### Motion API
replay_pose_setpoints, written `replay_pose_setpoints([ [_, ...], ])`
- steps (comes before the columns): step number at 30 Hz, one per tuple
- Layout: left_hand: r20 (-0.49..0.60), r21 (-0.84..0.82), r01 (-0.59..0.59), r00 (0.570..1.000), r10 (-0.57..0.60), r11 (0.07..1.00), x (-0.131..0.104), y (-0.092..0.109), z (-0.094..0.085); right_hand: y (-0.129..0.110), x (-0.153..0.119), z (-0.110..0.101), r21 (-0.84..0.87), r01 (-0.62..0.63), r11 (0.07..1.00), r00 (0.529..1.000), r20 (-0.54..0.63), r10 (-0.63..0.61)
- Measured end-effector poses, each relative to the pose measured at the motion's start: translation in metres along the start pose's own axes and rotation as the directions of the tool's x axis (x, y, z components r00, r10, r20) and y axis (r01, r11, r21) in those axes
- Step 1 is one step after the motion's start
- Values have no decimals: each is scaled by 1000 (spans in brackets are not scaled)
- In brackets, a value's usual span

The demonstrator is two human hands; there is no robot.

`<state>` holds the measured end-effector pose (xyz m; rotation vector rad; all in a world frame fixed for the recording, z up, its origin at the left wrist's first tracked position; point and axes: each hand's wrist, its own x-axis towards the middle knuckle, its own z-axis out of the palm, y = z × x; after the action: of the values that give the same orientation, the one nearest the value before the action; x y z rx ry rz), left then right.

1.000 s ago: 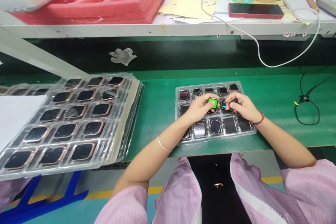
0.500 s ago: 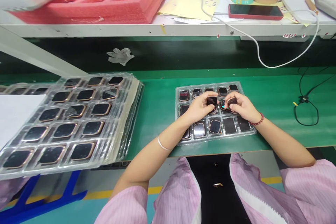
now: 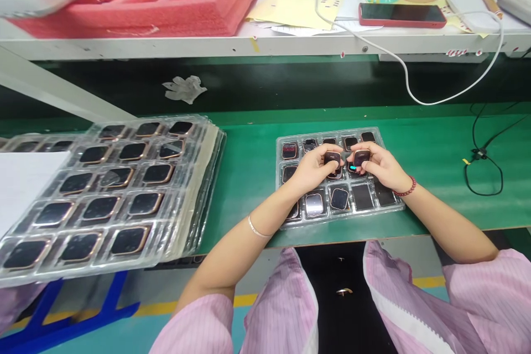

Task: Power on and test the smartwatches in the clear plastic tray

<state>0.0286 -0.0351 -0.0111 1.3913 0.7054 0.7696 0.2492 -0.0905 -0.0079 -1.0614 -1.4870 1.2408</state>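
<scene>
A clear plastic tray [image 3: 341, 218] of square, dark-faced watches lies on the green table. Above its middle, my left hand [image 3: 314, 168] grips one watch [image 3: 332, 158] between thumb and fingers. Just to the right, my right hand [image 3: 384, 166] holds another watch [image 3: 362, 158] the same way, tilted upward. Between and below the hands, a watch in the tray shows a lit cyan spot [image 3: 352, 168]. In the front row sit a watch with a pale reflection [image 3: 315, 204] and a dark one [image 3: 340, 198]; the two compartments to their right hold no watch.
Stacked trays of watches [image 3: 102, 207] fill the left side, with white paper [image 3: 29, 182] over them. Black cable [image 3: 480, 154] lies at right. The shelf [image 3: 298, 46] above bears pink foam [image 3: 232, 16], papers and a phone [image 3: 402, 15]; a white cable [image 3: 409, 80] hangs down.
The watch in my right hand has tilted up and moved slightly left, showing more of its face. My left hand's watch has tipped and shifted a little. The view has moved slightly.
</scene>
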Motion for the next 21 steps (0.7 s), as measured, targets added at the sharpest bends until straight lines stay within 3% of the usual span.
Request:
replay_pose_setpoints([
  [16, -29, 102, 16, 1000, -13, 995, -1, 1, 0, 3, 1, 1, 6, 17, 1000, 1000, 24, -18],
  [21, -35, 14, 61, 998, -60, 998, 0, 0, -3, 6, 2, 1, 62, -11, 998, 1000, 24, 9],
])
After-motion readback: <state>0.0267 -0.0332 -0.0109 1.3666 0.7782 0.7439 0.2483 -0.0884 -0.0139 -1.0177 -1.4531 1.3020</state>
